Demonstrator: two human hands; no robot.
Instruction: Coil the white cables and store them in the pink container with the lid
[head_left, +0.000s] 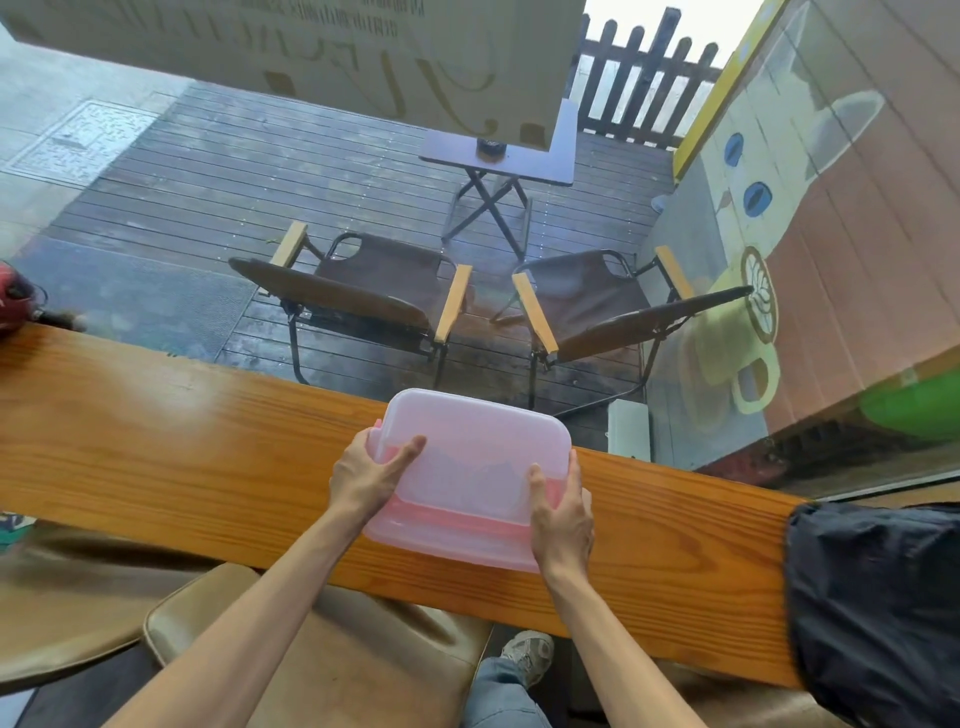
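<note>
Wooden worktop (156, 447) carries my pink container (470, 475), lid on; left hand (366, 475) and right hand (561, 514) clasp its short ends, long axis spanning between both grips.

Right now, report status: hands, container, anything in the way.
Left hand and right hand gripping pink container at its sides, lid on. Container on wooden counter. Coiled shapes faintly visible inside. Nothing obstructing.

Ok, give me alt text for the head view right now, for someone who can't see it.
Both bare hands, left hand and right hand, grip the sides of a translucent pink plastic container with its lid on, resting on a long glossy wooden counter. Faint coiled shapes show through the lid.
</note>
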